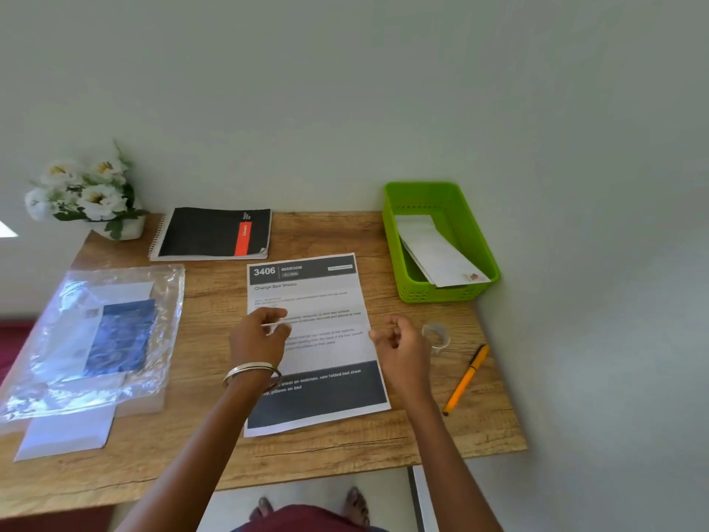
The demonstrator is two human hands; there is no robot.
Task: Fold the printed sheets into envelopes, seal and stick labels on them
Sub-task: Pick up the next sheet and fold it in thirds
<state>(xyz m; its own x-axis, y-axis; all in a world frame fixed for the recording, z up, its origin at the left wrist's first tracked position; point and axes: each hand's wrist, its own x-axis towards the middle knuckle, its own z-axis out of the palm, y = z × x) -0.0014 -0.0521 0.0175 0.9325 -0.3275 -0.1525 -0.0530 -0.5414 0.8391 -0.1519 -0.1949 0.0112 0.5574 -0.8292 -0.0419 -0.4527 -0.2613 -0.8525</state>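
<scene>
Hovering left hand, right hand, fingers curled

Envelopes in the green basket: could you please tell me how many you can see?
2, as far as I can tell: both envelopes lie overlapped and tilted in the basket, the upper one jutting over its near rim. Others may be hidden underneath.

Printed sheet small text blurred, partly under hands.
</scene>
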